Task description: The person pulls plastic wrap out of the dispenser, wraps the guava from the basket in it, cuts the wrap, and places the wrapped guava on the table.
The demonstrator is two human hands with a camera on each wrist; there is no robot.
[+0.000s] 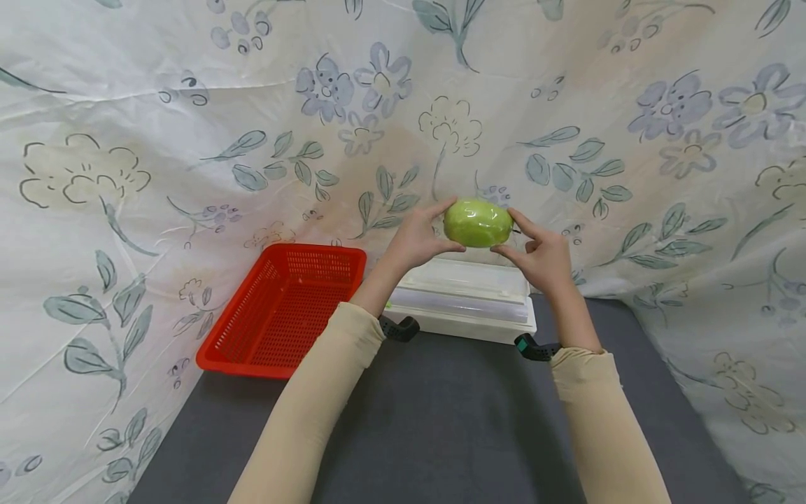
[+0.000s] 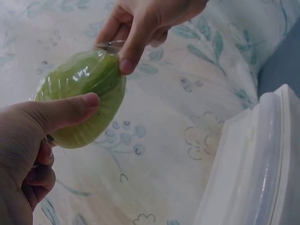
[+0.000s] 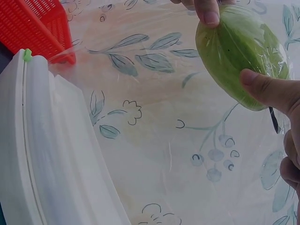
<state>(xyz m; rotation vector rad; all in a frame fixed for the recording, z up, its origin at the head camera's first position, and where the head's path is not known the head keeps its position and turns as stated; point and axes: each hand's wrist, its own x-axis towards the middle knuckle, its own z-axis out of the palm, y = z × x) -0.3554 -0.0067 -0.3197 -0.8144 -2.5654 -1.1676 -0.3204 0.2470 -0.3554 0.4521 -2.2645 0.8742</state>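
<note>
A glossy green melon [image 1: 478,222], oval and wrapped in clear cling film, is held up above a white cling film dispenser [image 1: 466,318]. My left hand [image 1: 415,238] grips one end of it between thumb and fingers. The other end is pinched by my right hand [image 1: 543,255]. In the left wrist view, film wrinkles stretch over the melon [image 2: 93,75], and the left thumb lies across its side. A thin dark stem [image 3: 273,120] sticks out by the right thumb in the right wrist view.
A red plastic basket [image 1: 302,304] stands left of the dispenser. The dispenser shows its film roll [image 3: 40,117] and a small green clip [image 3: 27,55] at one end. Dark grey cloth covers the table [image 1: 441,420]. Floral fabric [image 1: 189,154] hangs behind and at both sides.
</note>
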